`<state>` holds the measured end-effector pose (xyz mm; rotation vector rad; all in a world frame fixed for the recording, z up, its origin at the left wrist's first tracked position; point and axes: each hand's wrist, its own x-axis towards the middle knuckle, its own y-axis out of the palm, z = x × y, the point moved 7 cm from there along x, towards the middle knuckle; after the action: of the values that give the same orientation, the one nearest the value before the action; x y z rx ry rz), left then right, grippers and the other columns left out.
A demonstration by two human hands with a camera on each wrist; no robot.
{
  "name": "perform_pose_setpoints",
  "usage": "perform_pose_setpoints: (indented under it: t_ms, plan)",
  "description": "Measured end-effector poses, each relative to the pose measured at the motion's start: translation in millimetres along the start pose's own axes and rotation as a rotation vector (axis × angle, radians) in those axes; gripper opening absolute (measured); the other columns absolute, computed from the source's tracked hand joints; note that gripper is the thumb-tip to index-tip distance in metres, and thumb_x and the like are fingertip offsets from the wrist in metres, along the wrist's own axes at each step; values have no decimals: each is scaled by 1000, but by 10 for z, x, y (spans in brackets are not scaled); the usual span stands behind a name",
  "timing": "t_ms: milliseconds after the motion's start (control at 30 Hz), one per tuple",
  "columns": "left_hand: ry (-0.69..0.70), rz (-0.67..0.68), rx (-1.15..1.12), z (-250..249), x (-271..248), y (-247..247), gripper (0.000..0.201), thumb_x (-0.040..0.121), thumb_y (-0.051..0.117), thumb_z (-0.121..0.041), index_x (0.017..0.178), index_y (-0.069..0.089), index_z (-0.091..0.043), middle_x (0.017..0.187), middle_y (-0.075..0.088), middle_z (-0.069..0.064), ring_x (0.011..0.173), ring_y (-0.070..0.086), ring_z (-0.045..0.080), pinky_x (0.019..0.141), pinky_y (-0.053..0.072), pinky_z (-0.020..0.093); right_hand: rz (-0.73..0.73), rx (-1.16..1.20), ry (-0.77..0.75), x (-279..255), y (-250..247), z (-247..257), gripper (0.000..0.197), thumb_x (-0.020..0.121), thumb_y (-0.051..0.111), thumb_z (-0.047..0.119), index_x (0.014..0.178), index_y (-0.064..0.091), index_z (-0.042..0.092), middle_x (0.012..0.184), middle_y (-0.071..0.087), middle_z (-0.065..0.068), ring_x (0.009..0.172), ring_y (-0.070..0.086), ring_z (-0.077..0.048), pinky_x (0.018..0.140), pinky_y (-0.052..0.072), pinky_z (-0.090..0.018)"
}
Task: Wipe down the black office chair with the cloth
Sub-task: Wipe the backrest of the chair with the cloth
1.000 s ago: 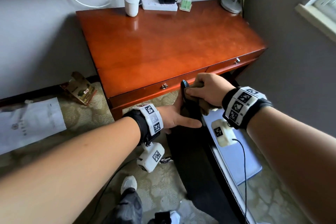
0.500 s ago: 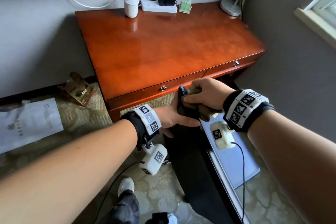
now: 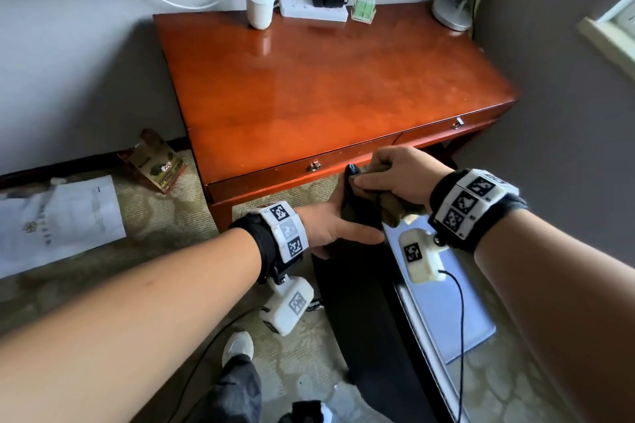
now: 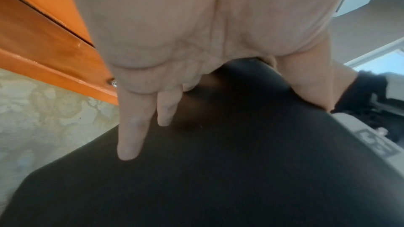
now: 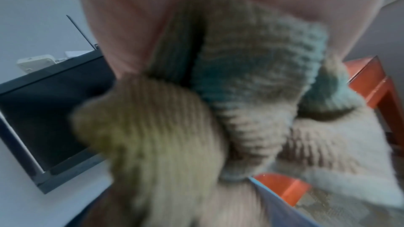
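The black office chair (image 3: pixel 360 302) shows its backrest edge-on below me, its top corner close to the desk's drawer front. My right hand (image 3: pixel 395 175) grips a bunched olive-beige cloth (image 3: pixel 388 206) and presses it on that top corner; in the right wrist view the cloth (image 5: pixel 240 92) fills the frame. My left hand (image 3: pixel 330 223) holds the backrest just below, thumb across its near face. In the left wrist view its fingers (image 4: pixel 131 135) lie straight on the black fabric (image 4: pixel 218 170).
A red-brown wooden desk (image 3: pixel 326 96) stands ahead with a white cup (image 3: pixel 259 8), a power strip (image 3: pixel 312 10) and a lamp base (image 3: pixel 450 14). A white paper bag (image 3: pixel 58 216) and a carton (image 3: pixel 151 161) lie on the carpet at left. A grey wall is close on the right.
My right hand with the cloth has shifted slightly on the chair's top corner. The left hand keeps its hold in the same place.
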<state>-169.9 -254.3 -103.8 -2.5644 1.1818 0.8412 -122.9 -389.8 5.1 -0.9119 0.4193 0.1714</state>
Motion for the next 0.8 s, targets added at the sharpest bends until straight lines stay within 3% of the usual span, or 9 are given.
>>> perform_pose_setpoints:
  t_ms: [133, 233, 333, 400, 467, 533, 600, 700, 800]
  plan:
    - [-16, 12, 26, -93, -153, -31, 134, 62, 92, -63, 147, -11, -75, 156, 41, -22, 133, 55, 25, 96, 59, 56, -104, 27, 11, 191, -5, 64, 33, 80, 84, 44, 80, 66, 17, 66, 70, 2, 57, 64, -18, 59, 60, -41]
    - [-5, -13, -4, -153, -128, -51, 135, 60, 92, -66, 151, -8, -72, 157, 42, -21, 135, 54, 24, 93, 60, 56, -202, 277, 88, 205, -193, -154, 37, 79, 86, 45, 82, 64, 16, 67, 71, -10, 50, 63, -26, 47, 52, -36]
    - [-50, -128, -130, -114, -5, -95, 148, 46, 92, -80, 161, 3, -54, 153, 54, -5, 131, 60, 29, 91, 61, 59, -305, 493, 153, 164, -439, -395, 42, 75, 87, 49, 86, 64, 15, 78, 73, -24, 55, 66, -37, 48, 50, -42]
    - [-74, -115, -167, -131, 37, 2, 141, 42, 92, -81, 160, 27, -39, 139, 66, 3, 123, 66, 30, 94, 60, 58, -276, 447, 125, 142, -474, -391, 41, 79, 85, 48, 89, 65, 14, 74, 73, -21, 50, 64, -32, 47, 51, -40]
    - [-55, -112, -186, -159, 59, 59, 118, 47, 92, -72, 150, 41, -43, 127, 73, 2, 117, 70, 29, 95, 60, 57, -129, 368, 92, 163, -312, -280, 39, 75, 87, 49, 86, 67, 17, 70, 72, -13, 52, 64, -28, 52, 54, -40]
    - [-40, -101, -179, -146, 64, 49, 106, 50, 90, -66, 144, 43, -53, 125, 74, -3, 117, 70, 26, 97, 59, 57, 19, 185, 40, 173, -97, -94, 36, 74, 87, 50, 80, 67, 20, 69, 71, -2, 56, 66, -23, 55, 56, -35]
    - [-46, -83, -159, -125, 52, -11, 101, 51, 90, -65, 142, 47, -53, 125, 75, -5, 118, 70, 23, 100, 58, 56, 1, 53, 15, 276, -4, 35, 34, 75, 87, 48, 77, 67, 20, 67, 69, 4, 59, 64, -18, 53, 54, -30]
    - [-43, -25, -97, -167, 16, -66, 95, 61, 89, -64, 145, 48, -46, 126, 74, -6, 118, 70, 21, 104, 56, 52, -108, 33, 45, 463, -23, 105, 35, 77, 86, 43, 77, 63, 17, 69, 67, -1, 55, 63, -20, 45, 53, -29]
    - [-32, 10, -18, -217, 19, -107, 92, 69, 86, -69, 147, 45, -43, 124, 74, -9, 116, 71, 18, 105, 56, 48, -77, 58, 96, 556, 15, 54, 36, 80, 85, 41, 79, 60, 16, 69, 65, -4, 54, 61, -23, 46, 54, -31]
